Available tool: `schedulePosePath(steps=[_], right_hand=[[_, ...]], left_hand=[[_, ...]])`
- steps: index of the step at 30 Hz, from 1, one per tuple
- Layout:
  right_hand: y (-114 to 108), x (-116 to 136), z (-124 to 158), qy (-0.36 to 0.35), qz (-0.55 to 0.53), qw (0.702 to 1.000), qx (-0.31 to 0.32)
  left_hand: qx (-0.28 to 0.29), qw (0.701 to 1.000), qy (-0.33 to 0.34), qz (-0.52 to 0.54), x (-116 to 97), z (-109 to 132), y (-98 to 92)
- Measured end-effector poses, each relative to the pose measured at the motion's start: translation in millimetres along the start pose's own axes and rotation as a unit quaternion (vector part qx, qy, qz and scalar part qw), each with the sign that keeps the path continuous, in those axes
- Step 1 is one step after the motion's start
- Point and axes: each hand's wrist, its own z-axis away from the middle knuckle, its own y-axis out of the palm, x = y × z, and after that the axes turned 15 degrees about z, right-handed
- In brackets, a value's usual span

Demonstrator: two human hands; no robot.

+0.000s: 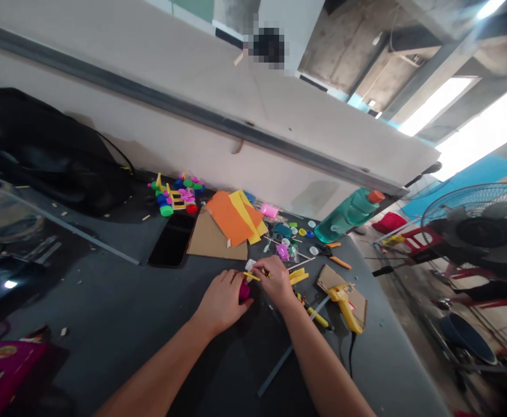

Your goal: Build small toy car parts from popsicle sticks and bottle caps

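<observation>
Yellow stick (pixel 252 276) in right hand (pixel 276 280), long axis crosswise, tip leftward

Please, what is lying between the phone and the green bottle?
In the head view, cardboard partly under orange and yellow sheets, then scattered small parts.

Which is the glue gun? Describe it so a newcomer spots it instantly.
On the dark table, look to the right of the right hand. A yellow glue gun there overlaps a brown cardboard piece. Unlike the yellow-and-black tool beside it, it is pistol-shaped, with a black cord trailing from its handle.
</observation>
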Motion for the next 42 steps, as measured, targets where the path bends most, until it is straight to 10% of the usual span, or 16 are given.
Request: schedulePosePath(steps=[22,32,42], right_hand=[[-3.7,2.7,-1.9,-0.005,-0.021,1.0,0.003],[0.2,-0.9,-2.1,-0.017,-0.028,0.999,-0.004],[-0.5,-0.7,-2.5,-0.023,-0.037,0.999,-0.012]], left_hand=[[0.023,0.998,0.042,0.046,-3.0,-2.0,-4.3],[-0.062,0.982,-0.105,0.145,12.6,-15.0,-23.1],[0.006,0.984,0.006,0.181,18.0,-54.5,-16.8]])
